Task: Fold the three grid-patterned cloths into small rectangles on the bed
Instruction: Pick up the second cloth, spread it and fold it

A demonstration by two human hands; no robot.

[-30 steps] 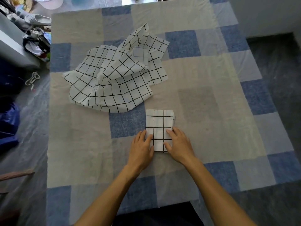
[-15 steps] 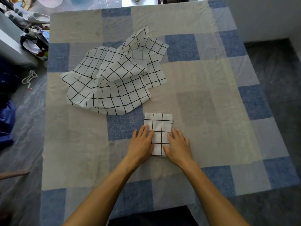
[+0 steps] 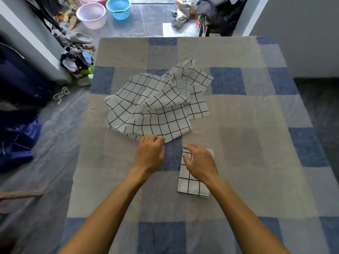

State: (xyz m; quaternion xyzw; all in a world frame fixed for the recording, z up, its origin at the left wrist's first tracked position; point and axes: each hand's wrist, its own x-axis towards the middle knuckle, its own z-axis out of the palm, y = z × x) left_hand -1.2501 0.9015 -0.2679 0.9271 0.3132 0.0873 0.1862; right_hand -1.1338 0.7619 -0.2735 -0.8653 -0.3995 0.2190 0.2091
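Left hand (image 3: pixel 150 154) is at the near corner of the crumpled grid cloths (image 3: pixel 157 107), fingers curled and pinching that edge, mid-bed. Right hand (image 3: pixel 200 163) sits over the far end of the folded cloth (image 3: pixel 190 186), fingers loosely spread, gripping nothing. That neat rectangle lies just right of the left hand, on the patchwork bed (image 3: pixel 247 143). Blue basin (image 3: pixel 118 7) and pink basin (image 3: pixel 91 15) stand far off on the floor

A bed (image 3: pixel 238 143) under a blue, grey and beige checked cover fills the middle, with a plain grey wall (image 3: pixel 302 33) at its right. On the grey floor (image 3: pixel 55 162) sit a pink basin (image 3: pixel 91 14), a blue basin (image 3: pixel 118 7) and heaped clothes (image 3: pixel 77 61).
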